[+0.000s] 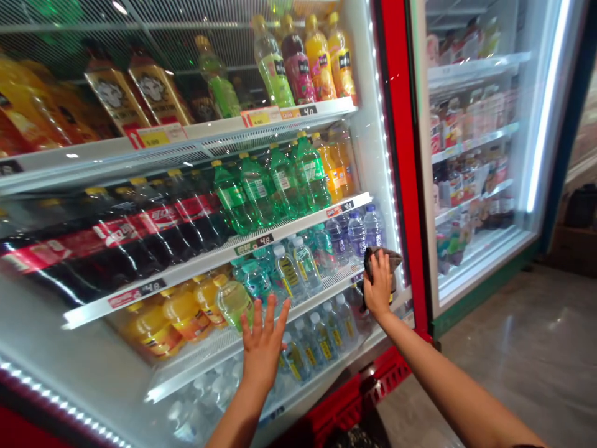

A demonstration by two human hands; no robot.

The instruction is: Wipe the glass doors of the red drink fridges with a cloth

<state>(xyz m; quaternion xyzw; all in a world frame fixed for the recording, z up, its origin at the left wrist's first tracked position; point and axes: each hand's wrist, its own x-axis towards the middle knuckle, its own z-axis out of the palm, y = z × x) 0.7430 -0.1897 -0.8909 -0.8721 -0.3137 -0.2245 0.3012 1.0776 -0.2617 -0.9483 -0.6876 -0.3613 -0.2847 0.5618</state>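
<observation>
A dark cloth [395, 258] is bunched under my right hand [379, 285], at the right end of the lower shelves of the drinks cooler. The fingers of that hand lie over the cloth. My left hand [263, 342] is raised with fingers spread and holds nothing. It is in front of a lower shelf [196, 367], near a light green bottle [232, 298] and several clear water bottles [321, 336]. Whether its fingertips touch anything cannot be told.
Cola bottles [156, 214] and green bottles [282, 180] fill the middle shelf; juice bottles [321, 59] stand above. A red frame [405, 155] edges the cooler. A second cooler [485, 137] stands to the right beside grey floor [527, 348].
</observation>
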